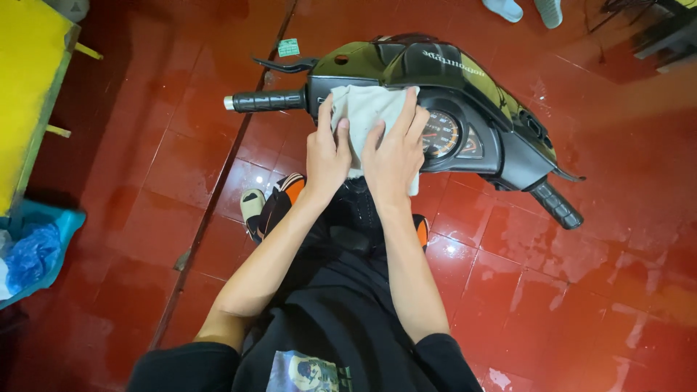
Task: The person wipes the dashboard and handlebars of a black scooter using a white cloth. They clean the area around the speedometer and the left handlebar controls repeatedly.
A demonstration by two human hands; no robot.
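2 flat, open hands, left hand [326, 156] and right hand [393, 156], on pale cloth [367, 109] over dashboard [465, 101].

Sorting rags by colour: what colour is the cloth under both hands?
Off-white cloth, pressed on the motorcycle dash; head view shows it best.

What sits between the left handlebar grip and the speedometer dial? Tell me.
In the head view, a pale cloth lies there on the handlebar cover, pressed flat by the left hand and right hand, between the left handlebar grip and speedometer dial.
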